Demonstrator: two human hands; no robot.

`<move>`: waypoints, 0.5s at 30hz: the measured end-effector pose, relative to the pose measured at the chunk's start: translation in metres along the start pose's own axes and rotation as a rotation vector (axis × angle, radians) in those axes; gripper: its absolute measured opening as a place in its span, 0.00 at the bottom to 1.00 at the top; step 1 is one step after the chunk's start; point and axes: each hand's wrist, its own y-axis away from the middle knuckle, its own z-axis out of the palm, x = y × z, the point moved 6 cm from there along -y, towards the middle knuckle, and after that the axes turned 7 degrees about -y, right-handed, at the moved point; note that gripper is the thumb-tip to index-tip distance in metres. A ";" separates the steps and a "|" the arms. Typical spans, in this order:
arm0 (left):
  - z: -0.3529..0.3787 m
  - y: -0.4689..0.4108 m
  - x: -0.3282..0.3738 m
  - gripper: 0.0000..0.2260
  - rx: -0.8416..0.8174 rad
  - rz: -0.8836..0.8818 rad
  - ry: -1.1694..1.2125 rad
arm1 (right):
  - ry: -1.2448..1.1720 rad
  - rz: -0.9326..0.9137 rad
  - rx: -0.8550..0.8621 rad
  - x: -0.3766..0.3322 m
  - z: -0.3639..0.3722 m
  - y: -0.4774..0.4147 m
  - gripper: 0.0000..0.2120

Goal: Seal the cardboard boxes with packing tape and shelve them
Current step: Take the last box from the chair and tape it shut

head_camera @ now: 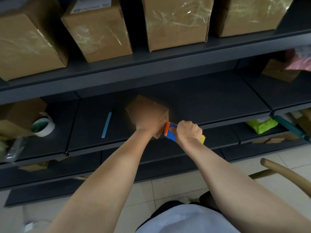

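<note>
Shelf unit (202, 98), dark grey, several tiers. The person stands in front with both arms reaching to the mid tier.

Top tier: four big boxes (99, 29) in a row. Glossy tape sheen on their faces, so prob. sealed and shelved already. That share of the job looks done.

Mid tier, far L: another box (20, 115), partly out of view, seal not visible. Far R: one more box (279, 71), half hidden, state unclear.

Small box (148, 108) is the one in work. It sits near the front edge of the mid tier, tilted on a corner, blurred. Can't tell whether any tape is on it yet.

L hand (145, 126) is against the near side of the small box, apparently steadying it. Fingers are lost in the blur, so can't tell if they curl round it or lie flat.

R hand (189, 130) is a fist, fingers wrapped round the tape dispenser (170, 132) (orange/blue). The dispenser's head touches the small box's R edge.

Judgement: mid-seal on this box. Left to do: finish the strip, cut it, then shelve the box.

Spare tape roll (43, 126) lies on the mid tier, L, well apart from the hands. A thin blue stick (106, 125) lies between the roll and the small box, not in hand.
</note>
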 end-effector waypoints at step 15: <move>-0.017 0.008 -0.016 0.27 0.024 0.231 0.344 | -0.298 0.203 0.162 0.057 -0.048 -0.016 0.28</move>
